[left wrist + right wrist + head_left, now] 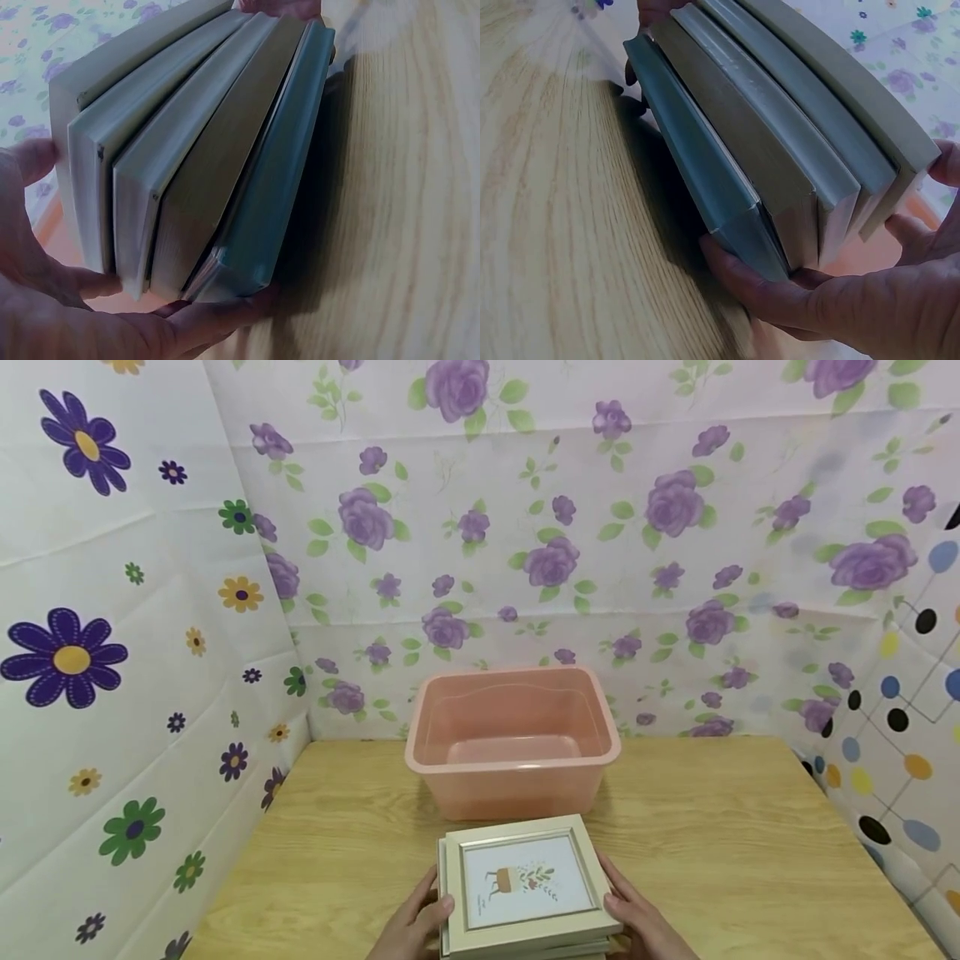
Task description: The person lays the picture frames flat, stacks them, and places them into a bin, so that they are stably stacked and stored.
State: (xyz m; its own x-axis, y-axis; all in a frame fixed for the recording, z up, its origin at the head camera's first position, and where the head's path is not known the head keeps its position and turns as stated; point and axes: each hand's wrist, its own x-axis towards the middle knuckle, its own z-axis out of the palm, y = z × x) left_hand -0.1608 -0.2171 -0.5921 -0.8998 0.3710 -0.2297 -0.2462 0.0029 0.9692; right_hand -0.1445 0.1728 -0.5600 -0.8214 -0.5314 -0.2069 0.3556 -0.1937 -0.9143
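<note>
Both hands grip a stack of several picture frames by its two sides. The top picture frame (528, 881) is cream, lies face up and shows a small print of a plant in an orange pot. My left hand (417, 920) has its thumb at the top frame's left edge. On the opposite side, my right hand (647, 917) holds with its thumb over the edge and fingers lower down. In the left wrist view, the stacked frames (202, 150) show uneven edges, white, brown and bluish, and fingers reach the lowest one. A dark shadow lies under the stack.
A pink plastic bin (517, 793) with nothing inside stands just beyond the stack, against the back. Under everything is a light wooden table (712, 843). Flowered cloth (480, 568) hangs behind, with patterned sheets on the left and right sides.
</note>
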